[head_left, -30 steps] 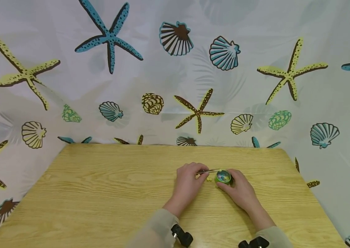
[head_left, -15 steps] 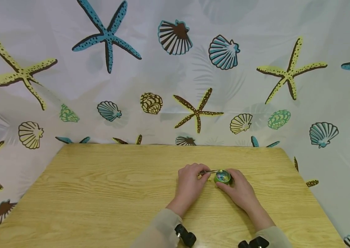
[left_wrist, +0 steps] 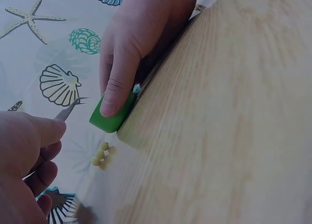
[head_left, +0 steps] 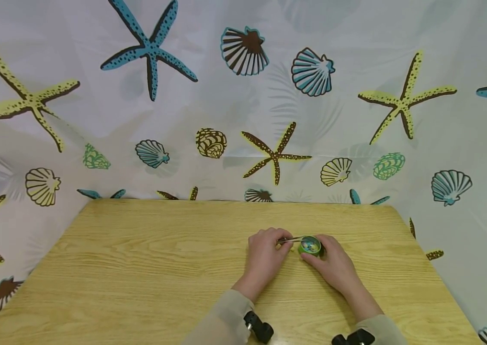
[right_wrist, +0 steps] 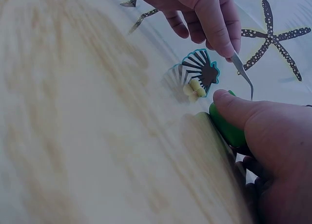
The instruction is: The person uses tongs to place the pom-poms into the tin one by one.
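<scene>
Head view: the left hand [head_left: 265, 258] is holding a pair of slender metal tweezers [head_left: 292, 239] in a narrow pinch of thumb and fingers, and is lying at about nine o'clock from a small round green container [head_left: 304, 251]; the right hand [head_left: 334, 266] is gripping that container from about four o'clock, its thumb lying along the near side; the container is standing on the wooden table [head_left: 140, 268], towards half past four from the middle of the view, and is holding small coloured pieces [head_left: 310, 246]; the tweezers are pointing towards three o'clock, their tips reaching over the container's rim; in the left wrist view those tips are standing slightly apart, and a little cluster of yellow beads [left_wrist: 100, 155] is lying near the container, at about half past six from it; in the right wrist view the same cluster is showing at about half past ten from the container; a pale cloth [head_left: 226, 105] printed with starfish and shells is hanging at twelve o'clock beyond the table; a light sleeve [head_left: 217, 318] is covering the left forearm, a black device [head_left: 259, 328] sitting at its cuff.
</scene>
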A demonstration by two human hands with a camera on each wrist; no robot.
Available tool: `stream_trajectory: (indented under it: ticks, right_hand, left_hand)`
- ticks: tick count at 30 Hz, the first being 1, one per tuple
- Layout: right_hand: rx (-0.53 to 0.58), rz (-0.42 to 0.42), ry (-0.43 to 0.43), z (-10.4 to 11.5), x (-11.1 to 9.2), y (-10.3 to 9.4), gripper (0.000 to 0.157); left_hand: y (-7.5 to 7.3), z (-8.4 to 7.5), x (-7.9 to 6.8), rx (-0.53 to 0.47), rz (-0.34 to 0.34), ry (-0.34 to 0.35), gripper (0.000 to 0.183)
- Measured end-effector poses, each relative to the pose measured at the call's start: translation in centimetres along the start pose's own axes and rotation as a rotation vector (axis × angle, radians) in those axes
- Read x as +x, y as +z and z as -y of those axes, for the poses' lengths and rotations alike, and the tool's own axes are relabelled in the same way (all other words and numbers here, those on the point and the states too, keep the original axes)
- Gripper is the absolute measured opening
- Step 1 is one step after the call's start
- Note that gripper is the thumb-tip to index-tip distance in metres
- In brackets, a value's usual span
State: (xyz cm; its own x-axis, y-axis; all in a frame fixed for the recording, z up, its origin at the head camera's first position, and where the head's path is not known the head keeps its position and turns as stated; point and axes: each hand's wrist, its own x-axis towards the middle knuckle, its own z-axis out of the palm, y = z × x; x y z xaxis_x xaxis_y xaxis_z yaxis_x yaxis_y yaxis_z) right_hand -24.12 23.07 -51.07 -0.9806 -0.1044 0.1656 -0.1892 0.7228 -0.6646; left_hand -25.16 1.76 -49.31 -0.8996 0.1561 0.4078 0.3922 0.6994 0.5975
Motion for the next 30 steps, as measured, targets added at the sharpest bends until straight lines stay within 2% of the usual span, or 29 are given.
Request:
stream_trajectory:
  ticks: [7, 15, 23, 30]
  right_hand:
    - [0.000, 0.002, 0.000, -0.2, 0.1, 0.1, 0.064]
    - [-0.001, -0.006, -0.001, -0.2, 0.0, 0.1, 0.065]
    - [-0.001, 0.002, 0.007, -0.2, 0.1, 0.1, 0.067]
    - [-0.008, 0.005, 0.006, -0.2, 0.1, 0.2, 0.066]
  left_hand:
    - [-0.6, 0.3, 0.1, -0.019, -0.022, -0.028, 0.010]
    - [-1.4, 1.5, 0.5, -0.023, -0.054, -0.059, 0.010]
    - [-2.0, 3.0, 0.6, -0.013, -0.085, -0.050, 0.009]
    - [-2.0, 3.7, 0.4, -0.027, -0.056, -0.078, 0.010]
